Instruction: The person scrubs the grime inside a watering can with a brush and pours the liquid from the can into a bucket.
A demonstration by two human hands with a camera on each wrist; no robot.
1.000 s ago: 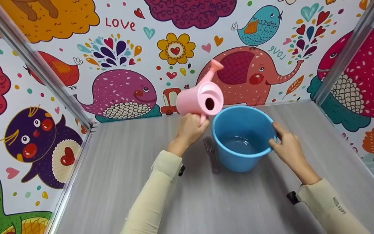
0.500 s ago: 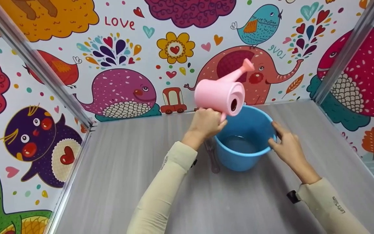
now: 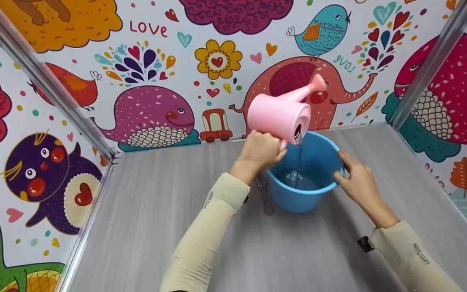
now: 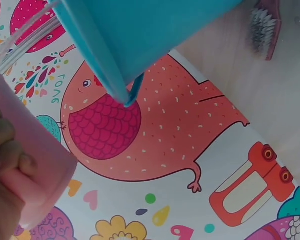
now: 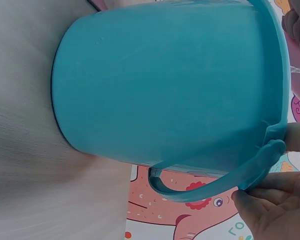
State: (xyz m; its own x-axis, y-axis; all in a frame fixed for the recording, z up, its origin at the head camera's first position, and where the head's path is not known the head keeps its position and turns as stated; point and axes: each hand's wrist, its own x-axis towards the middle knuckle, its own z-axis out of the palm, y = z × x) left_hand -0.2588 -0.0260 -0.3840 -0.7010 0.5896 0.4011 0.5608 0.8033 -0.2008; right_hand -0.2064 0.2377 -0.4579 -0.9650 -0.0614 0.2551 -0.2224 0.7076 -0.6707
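From above, my left hand [image 3: 260,152] holds the pink plastic watering can [image 3: 279,114] tipped over the round blue plastic bucket [image 3: 322,156] near the table's back edge; water could splash out. Wrist views: my right hand [image 5: 277,207] pinches the bucket's handle; it could tip.

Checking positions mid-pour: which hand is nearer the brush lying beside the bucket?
Left. The left hand holds the pink watering can just above the brush; the right hand grips the blue bucket rim on the far side from it.
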